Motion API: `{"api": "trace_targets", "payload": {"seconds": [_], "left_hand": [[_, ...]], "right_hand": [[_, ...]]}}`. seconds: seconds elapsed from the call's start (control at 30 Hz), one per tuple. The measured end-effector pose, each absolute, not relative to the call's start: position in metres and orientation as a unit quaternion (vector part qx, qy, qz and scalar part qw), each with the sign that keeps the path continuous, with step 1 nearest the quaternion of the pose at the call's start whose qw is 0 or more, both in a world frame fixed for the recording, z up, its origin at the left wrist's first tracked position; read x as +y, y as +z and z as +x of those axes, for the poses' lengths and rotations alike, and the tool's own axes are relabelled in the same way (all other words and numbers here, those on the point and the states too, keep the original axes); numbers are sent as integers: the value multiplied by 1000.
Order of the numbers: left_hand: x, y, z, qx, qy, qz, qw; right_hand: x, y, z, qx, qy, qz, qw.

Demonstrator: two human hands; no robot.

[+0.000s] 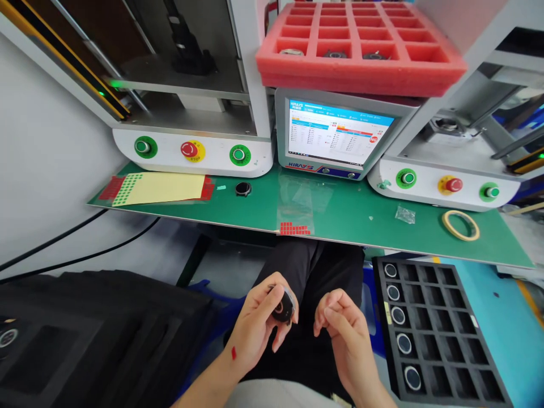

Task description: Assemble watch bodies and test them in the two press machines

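My left hand (261, 320) holds a small round black part (284, 309) above my lap, fingers wrapped round it. A red sticker (233, 353) is stuck on my left wrist. My right hand (342, 328) hovers just right of the part with its fingers curled together; whether it pinches anything is too small to see. A similar round black part (243, 188) lies on the green bench (348, 218). A clear sheet with red stickers (294, 228) hangs at the bench's front edge, directly ahead of my hands.
A black compartment tray (442, 334) at my right holds several round parts in its left column. Black foam trays (97, 340) lie at my left. A red foam tray (361, 42) sits atop the monitor (335, 133). Two machines with buttons flank it. A tape roll (460, 225) and yellow sticker sheet (164, 188) lie on the bench.
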State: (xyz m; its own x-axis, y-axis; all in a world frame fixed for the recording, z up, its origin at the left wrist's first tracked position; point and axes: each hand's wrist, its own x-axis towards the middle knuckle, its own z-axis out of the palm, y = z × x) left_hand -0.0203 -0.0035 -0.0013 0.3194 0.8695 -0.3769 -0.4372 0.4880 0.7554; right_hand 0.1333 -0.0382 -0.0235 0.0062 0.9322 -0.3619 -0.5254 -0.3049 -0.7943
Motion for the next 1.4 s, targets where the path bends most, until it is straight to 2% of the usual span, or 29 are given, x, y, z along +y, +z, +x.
{"api": "trace_targets", "payload": {"seconds": [0.23,0.37,0.63,0.8,0.97,1.13,1.4], "left_hand": [[-6,3,-17,399,432,268,763],[-13,6,-15,397,457,336,722],[-19,7,-11,385,471,667,429],[-15,8,-6,350,505,725,312],[-13,13,-3,348,479,769,241],[-11,13,0,345,432,803,221],[-5,12,3,355,390,829,188]], "right_hand": [[-37,-19,126,-282,625,-443,578],[-41,-13,120,-325,598,-434,590],[-41,7,112,-383,622,-383,565],[-37,18,105,-311,663,-362,577],[-39,21,91,-230,645,-362,633],[-38,19,80,-141,598,-400,680],[-34,15,80,-47,628,-406,662]]}}
